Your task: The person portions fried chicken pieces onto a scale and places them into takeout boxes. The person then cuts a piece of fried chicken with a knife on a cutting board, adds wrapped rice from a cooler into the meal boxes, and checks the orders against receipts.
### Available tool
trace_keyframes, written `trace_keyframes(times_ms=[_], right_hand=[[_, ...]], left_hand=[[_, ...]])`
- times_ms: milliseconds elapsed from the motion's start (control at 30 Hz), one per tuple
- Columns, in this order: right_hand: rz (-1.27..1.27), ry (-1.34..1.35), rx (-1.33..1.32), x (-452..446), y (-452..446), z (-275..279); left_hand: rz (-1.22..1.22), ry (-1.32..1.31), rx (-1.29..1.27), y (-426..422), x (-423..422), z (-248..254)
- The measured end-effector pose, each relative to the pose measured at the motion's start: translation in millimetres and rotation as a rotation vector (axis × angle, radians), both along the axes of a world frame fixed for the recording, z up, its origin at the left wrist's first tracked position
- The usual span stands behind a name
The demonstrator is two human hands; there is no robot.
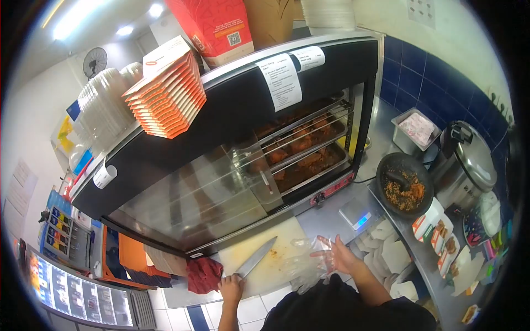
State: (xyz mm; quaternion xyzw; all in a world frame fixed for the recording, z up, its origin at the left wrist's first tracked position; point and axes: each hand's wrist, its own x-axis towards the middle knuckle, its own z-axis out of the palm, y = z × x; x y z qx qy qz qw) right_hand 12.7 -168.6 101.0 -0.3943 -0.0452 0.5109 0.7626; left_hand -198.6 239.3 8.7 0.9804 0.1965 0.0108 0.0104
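A large knife point(258, 257) lies along a pale cutting board point(232, 255), its blade pointing up and right. My left hand point(231, 287) is closed at the knife's handle end, covering most of the handle. Beside that hand is a crumpled dark red cloth point(204, 276). My right hand point(341, 257) is held over the board's right side with fingers spread. Thin clear plastic point(306, 265), glove-like or bag-like, hangs around its fingertips; how far the fingers are inside it I cannot tell. Brown crumbs dot the board.
A glass-fronted warmer point(298, 143) with trays of browned food stands behind the board. To the right are a small scale point(354, 214), white open cartons point(386, 256), a dark bowl of crumbly food point(404, 185) and a steel cooker point(466, 160). Orange-edged cartons point(168, 91) are stacked on top.
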Motion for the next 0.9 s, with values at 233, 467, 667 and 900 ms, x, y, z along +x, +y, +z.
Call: trace_keyframes(times_ms=[233, 467, 667, 900], right_hand=[[0.273, -0.365, -0.577, 5, 70, -23], [0.478, -0.021, -0.157, 13, 170, -64], [-0.285, -0.125, -0.375, 39, 183, -126], [-1.201, -1.088, -0.209, 159, 80, 107]], left_hand=[[-0.030, -0.260, -0.120, -5, -17, -30], [0.076, -0.599, -0.175, -64, -46, 39], [0.043, -0.535, -0.227, -84, -20, 18], [0.040, -0.534, -0.079, -78, 71, 72]])
